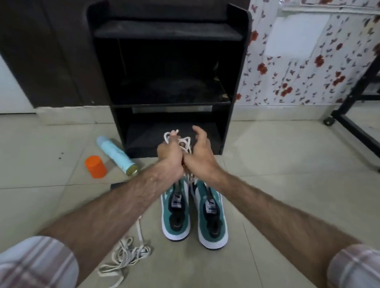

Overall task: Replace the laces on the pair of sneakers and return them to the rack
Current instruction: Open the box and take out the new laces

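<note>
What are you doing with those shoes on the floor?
A person is changing laces. The left hand grips a bunch of white laces above the green sneakers, and the right hand is open beside it. Another lace lies loose on the floor. The black rack stands behind.

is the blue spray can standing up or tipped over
Tipped over: the blue spray can lies on its side on the floor, beside the orange cap.

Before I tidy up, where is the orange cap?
The orange cap stands on the floor tiles left of the sneakers, beside the lying spray can, near the rack's lower left corner.
</note>
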